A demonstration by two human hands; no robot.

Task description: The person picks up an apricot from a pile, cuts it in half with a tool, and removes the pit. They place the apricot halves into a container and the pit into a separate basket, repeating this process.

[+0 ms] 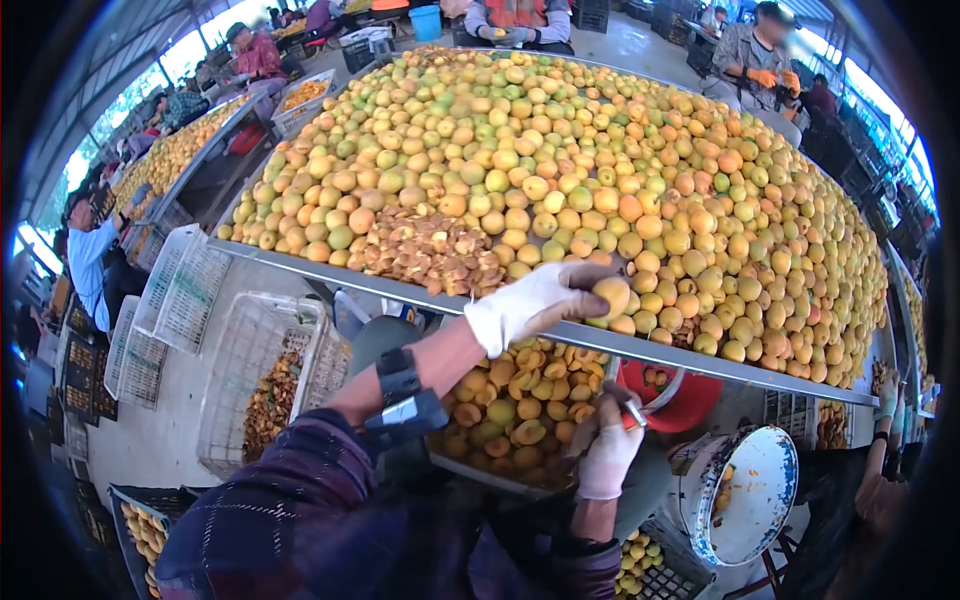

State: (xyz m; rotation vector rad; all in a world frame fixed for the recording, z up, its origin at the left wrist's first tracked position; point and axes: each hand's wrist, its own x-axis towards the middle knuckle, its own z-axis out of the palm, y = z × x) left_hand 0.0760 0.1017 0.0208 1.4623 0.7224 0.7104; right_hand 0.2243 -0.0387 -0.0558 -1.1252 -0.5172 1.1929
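Note:
My left hand (545, 303), in a stained white glove, reaches over the metal edge of the table and pinches a yellow-orange apricot (612, 297) between thumb and fingers. Around it spreads a large heap of whole apricots (560, 150). Left of that hand lies a pile of brown pits (425, 250). Lower down, my right hand (610, 450), also gloved, is closed around a small tool whose shiny metal end (634, 412) sticks out; the rest is hidden. Beside it, below the table edge, a crate of halved apricots (520, 400) sits between my knees.
A red bucket (690, 395) and a paint-worn white bucket (750, 500) stand at right. White plastic crates (180, 285) are stacked at left, near a large crate with brown scraps (275, 400). Other people work around the tables; a co-worker's arm (880, 430) shows at far right.

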